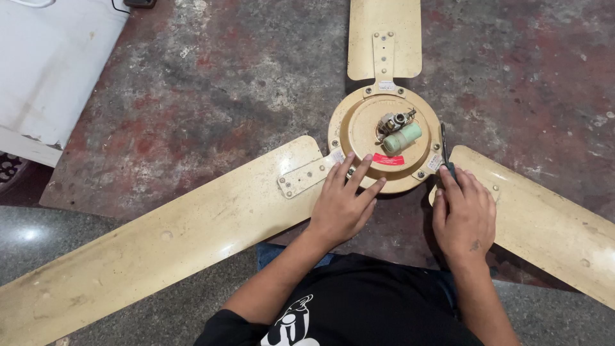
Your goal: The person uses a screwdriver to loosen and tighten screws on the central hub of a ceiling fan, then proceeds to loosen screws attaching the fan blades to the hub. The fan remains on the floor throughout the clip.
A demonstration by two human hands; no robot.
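Cream ceiling fan (384,138) lies flat on the stained floor (211,96), three blades spread. Left hand (344,204) rests open, fingers spread, on the lower rim of the motor hub. Right hand (464,216) has its grip clamped on a dark screwdriver (444,148), whose tip stands at the hub's right edge. White board (51,64) lies well apart, upper left.

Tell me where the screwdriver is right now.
In the head view, the screwdriver is in the right hand, upright against the right edge of the fan's round motor housing.
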